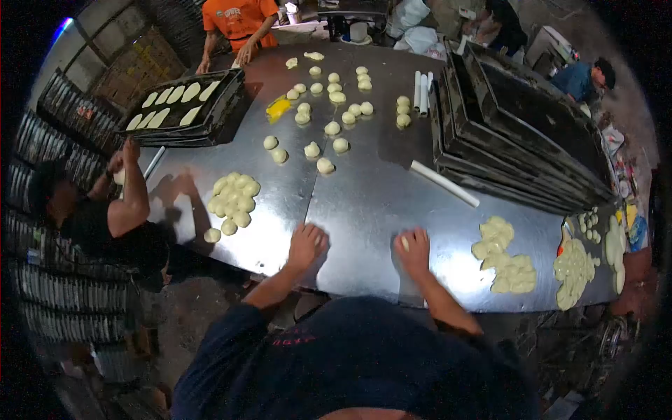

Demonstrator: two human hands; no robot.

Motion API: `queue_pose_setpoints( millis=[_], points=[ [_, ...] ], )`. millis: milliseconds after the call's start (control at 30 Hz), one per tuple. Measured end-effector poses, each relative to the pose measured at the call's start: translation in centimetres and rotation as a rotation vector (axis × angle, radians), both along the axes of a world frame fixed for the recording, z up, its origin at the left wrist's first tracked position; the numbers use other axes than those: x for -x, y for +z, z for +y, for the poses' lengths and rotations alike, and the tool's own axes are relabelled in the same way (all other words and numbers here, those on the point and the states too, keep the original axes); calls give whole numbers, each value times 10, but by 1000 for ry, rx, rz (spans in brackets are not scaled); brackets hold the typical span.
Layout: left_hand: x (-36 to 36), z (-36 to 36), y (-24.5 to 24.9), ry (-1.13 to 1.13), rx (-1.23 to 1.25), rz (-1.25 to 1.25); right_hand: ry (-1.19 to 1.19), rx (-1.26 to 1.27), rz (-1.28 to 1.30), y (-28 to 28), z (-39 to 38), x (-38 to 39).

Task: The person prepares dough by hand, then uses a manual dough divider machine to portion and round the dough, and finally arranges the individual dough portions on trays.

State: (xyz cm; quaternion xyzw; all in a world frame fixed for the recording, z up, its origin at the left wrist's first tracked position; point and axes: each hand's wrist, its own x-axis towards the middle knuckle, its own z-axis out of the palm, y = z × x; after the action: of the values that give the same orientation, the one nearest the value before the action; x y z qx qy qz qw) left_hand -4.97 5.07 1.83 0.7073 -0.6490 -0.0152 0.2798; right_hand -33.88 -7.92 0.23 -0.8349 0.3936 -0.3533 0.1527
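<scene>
My left hand (308, 246) rests with curled fingers on the near part of the metal table (350, 203), and a bit of pale dough shows at its fingers. To the right, my right hand (413, 250) is cupped over a small dough ball (405, 243), which shows at the thumb side. A cluster of dough balls (234, 197) lies to the left of my left hand. Right of my right hand is a flattened mass of joined dough pieces (504, 255). Beyond my hands, single dough balls (325, 166) are scattered over the table.
Stacked dark trays (518, 126) stand at the right, beside a white tube (444, 183). More dough (574, 273) lies at the far right. A tray of flat dough ovals (175, 94) is at the back left. One person (115, 210) works at the left, another in orange (238, 21) behind.
</scene>
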Motion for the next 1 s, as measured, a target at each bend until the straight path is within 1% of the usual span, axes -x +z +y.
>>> queue_pose_setpoints(
  millis=[33,67,100,133,167,200,233,267,300,333,367,433,467,500,533,567,600,633,667,700,733,767,800,833,867,900,933,967,1000],
  points=[
    [7,18,-3,111,-43,67,6,-16,-33,7,12,5],
    [20,29,6,65,-32,14,13,-31,-66,13,24,10],
    [36,39,15,17,-41,-34,63,12,-33,14,36,-2],
    [47,35,-7,-22,40,-14,114,55,-2,15,49,-14],
    [58,22,12,-42,38,10,118,22,17,13,41,-25],
    [51,1,9,-99,-57,23,150,-1,85,13,16,-45],
    [42,-12,5,-157,-152,37,180,-22,153,12,7,-55],
    [28,-17,10,-130,-82,18,179,-27,154,11,6,-49],
    [13,-16,15,-105,-9,-2,94,-27,119,13,-2,-37],
    [4,-5,10,-48,111,60,53,-20,107,16,2,-31],
    [5,11,10,-47,122,62,13,-14,93,19,5,-26],
    [11,42,12,60,29,28,32,-4,-19,29,47,-13],
    [16,47,8,-4,41,68,31,-22,-2,42,49,-22],
    [18,52,2,-96,5,-9,-39,-331,76,51,43,-34],
    [25,48,19,-122,-115,100,-114,-638,152,62,29,-51],
    [23,40,34,-147,-222,199,-85,-1118,-120,75,-8,-70],
    [14,36,37,-230,-303,268,105,-957,-286,62,-49,-85],
    [10,35,44,-234,-305,272,159,-674,-290,95,-75,-113],
    [7,35,55,-259,-207,267,174,-421,-316,130,-98,-139],
    [5,38,60,-287,-116,264,184,-327,-321,151,-124,-159],
    [3,42,59,-293,-153,239,83,-176,-247,173,-140,-181],
    [2,45,52,-310,-174,245,-22,-29,-170,182,-149,-198],
    [-2,45,41,-282,-214,396,-44,-44,-170,170,-161,-208],
    [-8,41,35,-251,-251,538,-89,-52,1,154,-173,-215],
    [-11,33,46,-180,-266,622,-132,-59,167,138,-178,-219],
    [-17,19,69,-136,-250,567,-139,97,50,110,-172,-220],
    [-26,5,79,-110,-122,603,-150,257,-61,90,-159,-217],
    [-36,-11,88,-93,1,647,-81,63,-117,89,-134,-210],
    [-50,-31,106,-44,103,571,-24,-133,-170,88,-97,-198]
  ],
)
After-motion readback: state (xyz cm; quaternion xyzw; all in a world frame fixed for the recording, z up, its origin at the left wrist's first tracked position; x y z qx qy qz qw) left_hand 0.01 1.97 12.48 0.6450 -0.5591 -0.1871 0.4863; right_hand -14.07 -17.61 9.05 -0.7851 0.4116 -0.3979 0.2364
